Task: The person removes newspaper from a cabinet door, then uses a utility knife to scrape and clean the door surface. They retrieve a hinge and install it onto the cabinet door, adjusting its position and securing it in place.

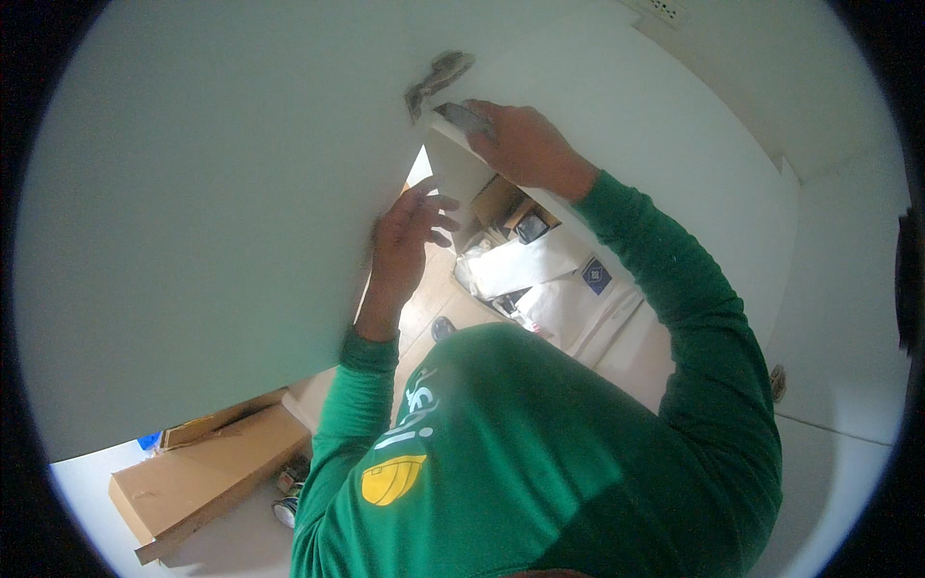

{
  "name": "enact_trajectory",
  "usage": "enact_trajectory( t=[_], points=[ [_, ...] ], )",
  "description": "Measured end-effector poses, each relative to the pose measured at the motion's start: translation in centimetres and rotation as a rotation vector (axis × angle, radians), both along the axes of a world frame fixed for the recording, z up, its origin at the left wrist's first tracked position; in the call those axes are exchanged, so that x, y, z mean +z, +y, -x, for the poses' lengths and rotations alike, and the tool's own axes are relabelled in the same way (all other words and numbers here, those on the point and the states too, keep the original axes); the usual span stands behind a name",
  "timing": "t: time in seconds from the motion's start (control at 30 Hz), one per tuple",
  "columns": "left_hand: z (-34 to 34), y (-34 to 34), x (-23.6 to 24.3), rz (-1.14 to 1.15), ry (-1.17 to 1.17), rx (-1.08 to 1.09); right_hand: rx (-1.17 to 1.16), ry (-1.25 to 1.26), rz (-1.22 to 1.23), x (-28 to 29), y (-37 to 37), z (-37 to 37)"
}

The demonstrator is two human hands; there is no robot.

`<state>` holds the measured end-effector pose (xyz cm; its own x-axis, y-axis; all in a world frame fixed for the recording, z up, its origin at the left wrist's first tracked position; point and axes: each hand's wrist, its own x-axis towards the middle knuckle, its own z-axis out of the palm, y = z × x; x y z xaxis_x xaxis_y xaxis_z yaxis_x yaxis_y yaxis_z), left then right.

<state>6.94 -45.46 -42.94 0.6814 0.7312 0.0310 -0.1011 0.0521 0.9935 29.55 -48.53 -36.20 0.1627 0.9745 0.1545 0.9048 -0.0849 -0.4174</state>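
The right grip [528,146], nearer, clasped a flat grey tool [461,118]; a rough patch [443,74] lay toward 10 o'clock, slanting 7-to-1, while the left grip [403,234], fingers spread, hung empty.

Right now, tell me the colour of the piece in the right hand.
Grey: the held piece shows in the head view.

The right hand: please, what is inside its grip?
The right hand holds a flat grey tool; part of it shows beyond the grip. The hand covers the rest, so its full shape cannot be seen.
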Motion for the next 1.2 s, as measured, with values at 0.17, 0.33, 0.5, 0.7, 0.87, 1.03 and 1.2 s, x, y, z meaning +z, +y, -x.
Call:
enact_trajectory(
  t=[0.17, 0.33, 0.5, 0.7, 0.87, 1.03, 1.2],
  points=[
    [0.2, 0.1, 0.4, -0.01, 0.0, -0.019, 0.006, -0.009, -0.144, -1.8, 0.4, -1.5],
    [0.8, 0.0, 0.6, -0.03, 0.036, -0.017, 0.023, -0.038, -0.065, -0.6, 0.3, -0.7],
    [0.8, 0.0, 1.0, -0.049, 0.041, -0.03, 0.049, -0.055, -0.225, -1.6, 0.1, -1.3],
    [1.3, 0.0, 0.4, -0.047, 0.045, -0.043, 0.067, -0.047, -0.083, -0.7, 0.0, -0.9],
    [1.5, -0.1, 0.5, -0.039, 0.025, -0.04, 0.014, -0.089, -0.165, -1.4, 0.0, -0.8],
    [1.4, -0.3, 0.4, -0.083, 0.048, -0.035, 0.026, -0.075, -0.124, -0.8, -0.3, -0.8],
    [1.4, -0.4, 0.4, -0.063, 0.036, -0.035, 0.028, -0.133, -0.079, 0.0, -0.4, -0.2]
  ],
)
